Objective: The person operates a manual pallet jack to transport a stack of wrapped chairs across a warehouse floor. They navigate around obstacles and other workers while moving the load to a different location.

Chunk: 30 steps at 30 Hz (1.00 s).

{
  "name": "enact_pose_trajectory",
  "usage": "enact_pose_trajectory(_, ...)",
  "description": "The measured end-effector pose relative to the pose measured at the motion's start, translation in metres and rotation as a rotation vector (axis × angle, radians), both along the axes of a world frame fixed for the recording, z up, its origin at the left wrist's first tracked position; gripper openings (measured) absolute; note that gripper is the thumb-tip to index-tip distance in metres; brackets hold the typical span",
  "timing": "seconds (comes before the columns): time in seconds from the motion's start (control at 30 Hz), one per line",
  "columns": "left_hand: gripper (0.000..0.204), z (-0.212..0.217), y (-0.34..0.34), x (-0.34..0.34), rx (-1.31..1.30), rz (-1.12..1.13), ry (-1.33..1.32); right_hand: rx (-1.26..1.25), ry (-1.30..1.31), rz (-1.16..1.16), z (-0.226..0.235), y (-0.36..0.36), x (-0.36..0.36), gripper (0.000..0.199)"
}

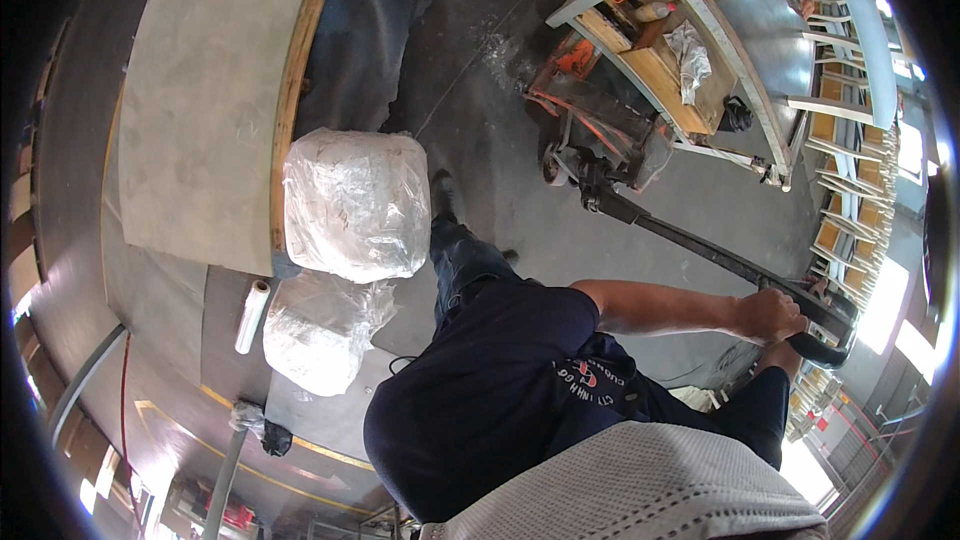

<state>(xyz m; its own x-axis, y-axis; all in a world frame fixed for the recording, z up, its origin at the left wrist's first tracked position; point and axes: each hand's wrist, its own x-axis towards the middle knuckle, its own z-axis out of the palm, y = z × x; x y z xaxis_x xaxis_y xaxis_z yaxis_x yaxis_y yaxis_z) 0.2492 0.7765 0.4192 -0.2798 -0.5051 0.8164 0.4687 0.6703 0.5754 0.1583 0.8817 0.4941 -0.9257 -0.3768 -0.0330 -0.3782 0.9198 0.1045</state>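
Nearest the camera: a grey knitted sleeve or cloth [640,485] along the lower edge. The wearer's own hands are not seen, so I cannot tell whether they are open or closed.

Just beyond the cloth, a person in a dark navy shirt [490,390] and jeans stands bent forward. This person's 2 hands are on the looped handle [825,325] of a pallet jack: one hand [770,315] is closed around the top of the loop, the other [780,355] grips it just below.

Landmark: the pallet jack [600,155]. Its black tiller runs from the handle up and left to the orange pump body and small wheels. Resting over its forks is a pale framed cart [690,40] holding wooden boards, a crumpled plastic bag [690,60] and a bottle [655,10].

Left of the jack, past the person's legs, lie 2 bundles wrapped in clear film, the larger one [355,202] farther, the smaller one [320,330] nearer. A roll of stretch film [252,317] lies just left of the smaller bundle. Beyond them, a large grey sheet [210,100] rests on a wooden pallet edge.

Right of the jack, metal racking [850,90].
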Motion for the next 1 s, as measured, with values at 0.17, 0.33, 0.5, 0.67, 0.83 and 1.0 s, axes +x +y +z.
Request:
enact_pose_trajectory(0.17,0.017,0.004,-0.002,0.008,0.005,0.001,-0.001,-0.053,0.013,0.023,-0.01,0.016,-0.019,0.033)
enact_pose_trajectory(0.33,0.017,0.003,-0.005,0.012,-0.025,0.058,-0.041,-0.077,0.024,0.034,-0.013,0.019,-0.027,0.032)
enact_pose_trajectory(0.5,0.019,0.004,-0.005,0.011,-0.007,0.015,-0.012,-0.086,0.028,0.032,-0.014,0.023,-0.035,0.032)
enact_pose_trajectory(0.67,0.021,0.004,-0.01,0.016,-0.007,0.011,-0.021,-0.096,0.024,0.024,-0.016,0.024,-0.04,0.032)
enact_pose_trajectory(0.83,0.021,0.002,-0.012,0.015,-0.014,0.02,-0.015,-0.114,0.025,0.017,-0.021,0.024,-0.047,0.032)
enact_pose_trajectory(1.0,0.017,0.001,-0.008,0.015,0.009,0.005,-0.007,-0.153,0.026,0.019,-0.032,0.035,-0.061,0.032)
